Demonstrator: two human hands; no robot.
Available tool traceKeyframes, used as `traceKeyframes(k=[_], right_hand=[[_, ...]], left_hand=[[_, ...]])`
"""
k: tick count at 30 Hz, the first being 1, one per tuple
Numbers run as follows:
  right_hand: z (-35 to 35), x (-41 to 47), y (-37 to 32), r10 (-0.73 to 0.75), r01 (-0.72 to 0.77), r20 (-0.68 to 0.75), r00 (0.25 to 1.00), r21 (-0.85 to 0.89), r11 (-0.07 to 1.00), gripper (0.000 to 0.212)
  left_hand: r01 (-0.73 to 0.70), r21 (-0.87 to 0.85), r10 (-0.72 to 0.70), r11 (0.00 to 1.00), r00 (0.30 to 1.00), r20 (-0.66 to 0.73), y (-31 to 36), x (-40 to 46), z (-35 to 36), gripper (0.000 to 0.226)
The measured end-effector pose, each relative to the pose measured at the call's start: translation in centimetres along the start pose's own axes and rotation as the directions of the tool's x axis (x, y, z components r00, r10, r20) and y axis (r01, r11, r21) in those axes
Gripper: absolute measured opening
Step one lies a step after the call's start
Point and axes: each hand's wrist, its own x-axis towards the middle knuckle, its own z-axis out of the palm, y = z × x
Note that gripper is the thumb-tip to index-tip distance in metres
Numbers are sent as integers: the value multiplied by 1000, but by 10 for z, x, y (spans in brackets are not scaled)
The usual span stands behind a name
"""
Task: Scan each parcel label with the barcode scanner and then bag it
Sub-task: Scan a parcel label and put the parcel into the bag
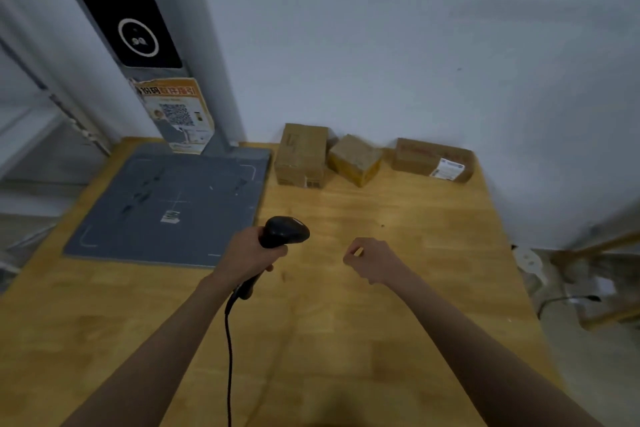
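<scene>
Parcels (353, 158) labelled, print unreadable; left hand (247, 255) grips barcode scanner (282, 232); right hand (372, 258) curled, holding nothing.

Beyond my left fingers: grey scale platform (166, 198) on the wooden table (346, 322), its post (194, 80) bearing a QR-code sticker (176, 114). Far right of my fingers: blurred white wall socket (528, 258).

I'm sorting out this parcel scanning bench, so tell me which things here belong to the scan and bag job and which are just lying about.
For the job:
barcode scanner, held in the left hand
tall box
tilted box
labelled box
right hand, curled, holding nothing

Just lying about:
grey pad
QR sticker on the post
wall socket

No bag is in view.
</scene>
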Motion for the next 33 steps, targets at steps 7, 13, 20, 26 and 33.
traceKeyframes(k=[7, 13, 20, 26, 33], right_hand=[[-45, 65, -30, 4, -6, 30, 1000, 72, 997, 14], [-80, 139, -74, 143, -204, 161, 977, 480, 853, 17], [-72, 232, -89, 158, -151, 45, 986, 628, 764, 24], [-42, 303, -84, 268, -216, 10, 963, 622, 753, 44], [-25, 331, -83, 220, -193, 59, 974, 729, 657, 52]], left_hand=[[9, 46, -3, 999, 991, -137, 26, 62, -28, 14], [-41, -28, 36, 999, 985, -170, 35, 146, -54, 17], [-16, -158, -9, 987, 988, -157, 26, 256, -47, 20], [26, -281, -69, 959, 987, -144, 1, 324, -17, 28], [63, -452, -110, 890, 991, -79, -20, 344, 8, 18]])
